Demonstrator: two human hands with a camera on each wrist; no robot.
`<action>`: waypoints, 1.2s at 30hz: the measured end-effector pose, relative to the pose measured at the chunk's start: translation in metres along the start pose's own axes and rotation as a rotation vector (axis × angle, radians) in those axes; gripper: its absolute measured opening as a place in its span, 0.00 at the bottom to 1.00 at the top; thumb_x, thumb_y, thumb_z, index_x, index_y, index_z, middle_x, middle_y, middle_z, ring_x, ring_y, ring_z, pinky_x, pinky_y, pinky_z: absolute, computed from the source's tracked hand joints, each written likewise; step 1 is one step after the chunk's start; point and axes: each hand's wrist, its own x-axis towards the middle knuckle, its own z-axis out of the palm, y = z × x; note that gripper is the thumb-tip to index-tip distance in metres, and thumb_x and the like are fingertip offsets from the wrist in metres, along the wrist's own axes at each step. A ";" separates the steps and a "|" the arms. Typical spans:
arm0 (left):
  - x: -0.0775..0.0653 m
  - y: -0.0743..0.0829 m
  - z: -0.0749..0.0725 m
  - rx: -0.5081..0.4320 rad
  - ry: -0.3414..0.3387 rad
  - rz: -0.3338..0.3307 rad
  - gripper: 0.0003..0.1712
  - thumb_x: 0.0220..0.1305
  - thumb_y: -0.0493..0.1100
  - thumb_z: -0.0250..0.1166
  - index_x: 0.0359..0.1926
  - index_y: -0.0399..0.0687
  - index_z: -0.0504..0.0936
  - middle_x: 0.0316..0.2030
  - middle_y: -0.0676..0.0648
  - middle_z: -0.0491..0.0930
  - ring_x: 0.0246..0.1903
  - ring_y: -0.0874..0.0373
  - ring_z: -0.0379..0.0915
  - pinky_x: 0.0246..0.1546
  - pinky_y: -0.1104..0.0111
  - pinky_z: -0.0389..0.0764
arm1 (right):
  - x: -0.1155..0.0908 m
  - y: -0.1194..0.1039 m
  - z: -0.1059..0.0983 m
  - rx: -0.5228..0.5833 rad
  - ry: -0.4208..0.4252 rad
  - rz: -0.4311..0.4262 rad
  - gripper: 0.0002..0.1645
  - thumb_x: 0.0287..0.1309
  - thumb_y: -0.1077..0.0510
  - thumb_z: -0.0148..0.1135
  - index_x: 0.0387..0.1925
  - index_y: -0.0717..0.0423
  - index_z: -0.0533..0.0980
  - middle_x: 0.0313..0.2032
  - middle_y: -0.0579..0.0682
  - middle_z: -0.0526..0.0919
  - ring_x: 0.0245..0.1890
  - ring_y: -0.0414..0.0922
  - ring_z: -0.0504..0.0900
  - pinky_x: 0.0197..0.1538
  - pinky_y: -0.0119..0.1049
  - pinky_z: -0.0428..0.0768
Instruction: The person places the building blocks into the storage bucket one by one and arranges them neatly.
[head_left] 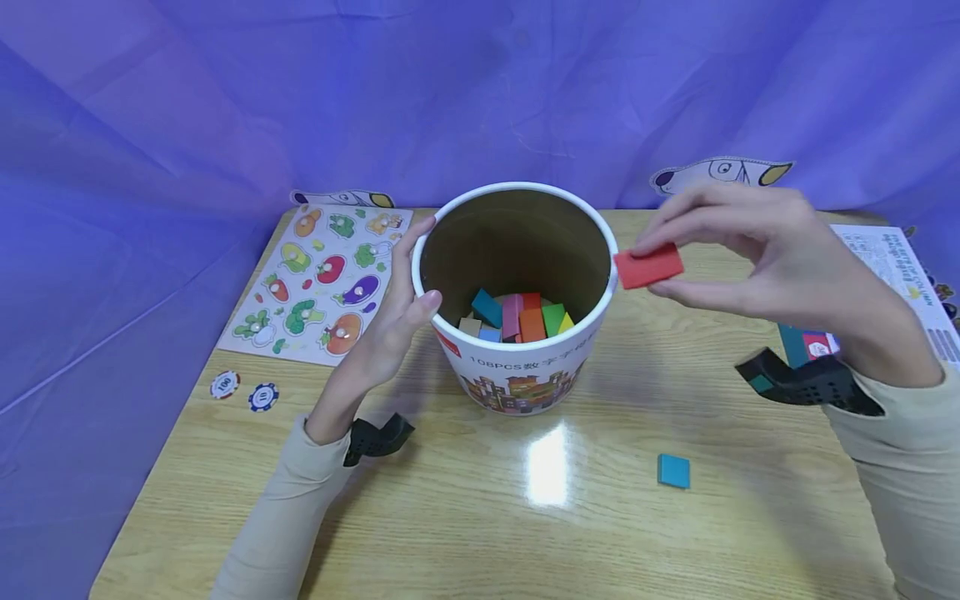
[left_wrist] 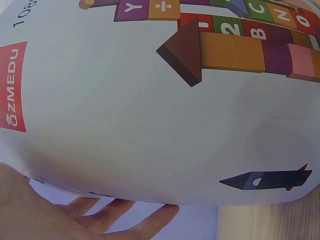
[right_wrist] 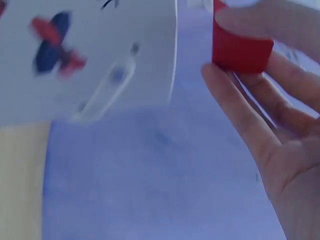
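Note:
A tall white paper bucket (head_left: 517, 375) printed with toy buildings stands upright on the table. Several coloured wooden blocks (head_left: 532, 323) lie at its bottom. My left hand (head_left: 390, 321) rests against the bucket's left side near the rim, thumb toward the front and fingers along the outside; in the left wrist view the fingers (left_wrist: 150, 222) look fairly straight. Just right of the rim, my right hand (head_left: 765, 250) pinches a red block (head_left: 649, 267) between thumb and fingers. The red block (right_wrist: 240, 50) also shows in the right wrist view, beside the bucket wall.
A small blue tile (head_left: 673, 472) lies on the table (head_left: 450, 517) at front right. On the left are a vegetable puzzle board (head_left: 315, 283) and two poker chips (head_left: 225, 384). Printed sheets (head_left: 900, 258) lie partly behind my right arm. A purple curtain (head_left: 480, 92) hangs behind.

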 end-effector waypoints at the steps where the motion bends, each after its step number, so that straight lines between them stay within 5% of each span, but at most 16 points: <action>1: 0.000 0.000 0.000 -0.002 0.000 0.001 0.57 0.55 0.78 0.54 0.75 0.59 0.41 0.74 0.55 0.45 0.71 0.56 0.44 0.68 0.41 0.54 | 0.009 -0.002 0.004 -0.048 -0.004 0.014 0.20 0.40 0.75 0.73 0.41 0.68 0.82 0.42 0.53 0.82 0.44 0.43 0.77 0.49 0.24 0.77; 6: 0.000 0.001 0.000 -0.006 -0.003 0.008 0.57 0.56 0.77 0.54 0.75 0.57 0.40 0.74 0.55 0.44 0.72 0.56 0.43 0.68 0.40 0.54 | 0.047 -0.001 0.029 -0.223 -0.013 0.073 0.21 0.41 0.72 0.75 0.41 0.56 0.85 0.41 0.46 0.83 0.42 0.38 0.78 0.46 0.25 0.75; 14: 0.001 0.001 0.001 -0.024 -0.006 0.002 0.57 0.55 0.77 0.55 0.74 0.58 0.41 0.73 0.55 0.45 0.71 0.57 0.44 0.68 0.41 0.56 | 0.063 0.010 0.048 -0.077 0.024 0.179 0.16 0.47 0.70 0.72 0.41 0.58 0.84 0.41 0.45 0.81 0.45 0.38 0.80 0.56 0.30 0.79; 22: 0.000 0.000 0.000 -0.007 -0.004 0.016 0.55 0.57 0.75 0.54 0.75 0.58 0.40 0.74 0.55 0.44 0.72 0.57 0.43 0.67 0.39 0.55 | 0.063 0.015 0.049 -0.031 0.023 0.183 0.16 0.47 0.71 0.72 0.41 0.59 0.83 0.42 0.47 0.80 0.45 0.40 0.80 0.54 0.32 0.80; 29: -0.001 0.000 -0.001 0.002 -0.010 0.013 0.55 0.57 0.76 0.53 0.75 0.59 0.40 0.74 0.55 0.44 0.72 0.57 0.42 0.69 0.41 0.54 | 0.048 0.011 0.042 0.023 0.030 0.169 0.20 0.46 0.76 0.69 0.44 0.61 0.82 0.44 0.54 0.81 0.45 0.43 0.83 0.54 0.33 0.81; 36: 0.000 0.000 -0.002 0.001 -0.011 0.025 0.55 0.58 0.76 0.54 0.75 0.58 0.40 0.74 0.55 0.44 0.72 0.57 0.43 0.68 0.41 0.54 | 0.000 -0.006 0.018 0.187 0.070 0.118 0.22 0.40 0.85 0.65 0.43 0.78 0.77 0.43 0.62 0.81 0.46 0.48 0.80 0.54 0.33 0.80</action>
